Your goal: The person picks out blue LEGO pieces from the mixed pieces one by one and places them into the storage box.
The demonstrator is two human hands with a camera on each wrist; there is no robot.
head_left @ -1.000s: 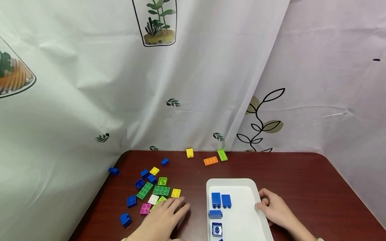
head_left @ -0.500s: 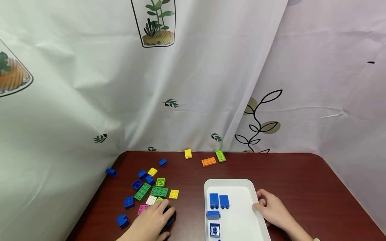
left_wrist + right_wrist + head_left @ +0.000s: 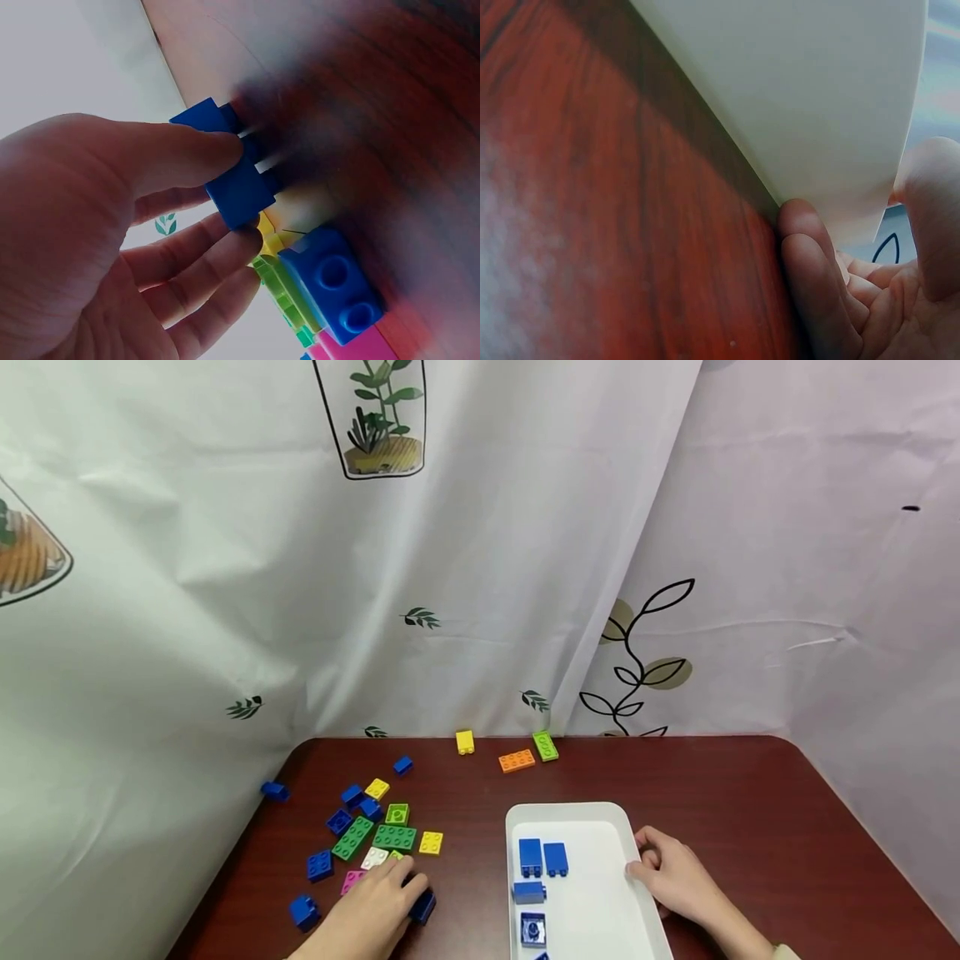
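Observation:
My left hand (image 3: 371,902) pinches a blue building brick (image 3: 422,906) at the front left of the table. In the left wrist view the thumb lies across that blue brick (image 3: 240,191), fingertips on its other side. Close by is another blue brick (image 3: 330,285) with two round studs showing. A pink brick (image 3: 352,881) and a white brick (image 3: 374,857) lie beside the hand, partly covered or near its fingers. My right hand (image 3: 678,877) grips the right rim of a white tray (image 3: 600,814). In the right wrist view its fingers touch the tray's outer wall (image 3: 802,97).
Several blue bricks (image 3: 530,857) lie inside the tray along its left side. Left on the table are loose green (image 3: 394,837), yellow (image 3: 431,843) and blue bricks (image 3: 319,866). An orange brick (image 3: 517,761) and a lime brick (image 3: 545,746) lie near the back edge, before a curtain (image 3: 480,568).
My left hand has moved left and slightly down, and its fingers have closed on a blue brick. The right hand stays on the tray rim. The head view has shifted slightly.

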